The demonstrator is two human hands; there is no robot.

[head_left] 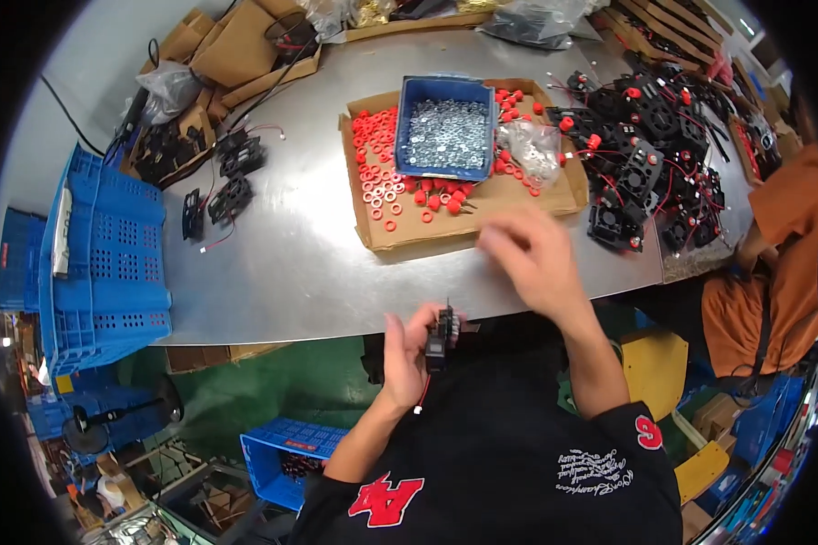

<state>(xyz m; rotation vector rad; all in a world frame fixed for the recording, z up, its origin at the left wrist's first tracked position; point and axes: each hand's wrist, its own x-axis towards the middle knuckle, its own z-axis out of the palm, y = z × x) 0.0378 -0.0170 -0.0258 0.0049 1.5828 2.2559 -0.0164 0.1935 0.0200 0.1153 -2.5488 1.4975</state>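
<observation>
Our left hand [402, 359] grips a black plastic part [440, 341] on the near side of the cardboard tray [559, 193]; whether our blurred right hand [543, 265], by its near edge, pinches anything, we cannot tell.

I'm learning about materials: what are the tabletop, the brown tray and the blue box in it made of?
The tabletop looks like satiny metal: grey, with blurry glare. The tray seems matte cardboard: plain brown, worn edges. The blue box is probably smooth plastic: evenly coloured.
</observation>
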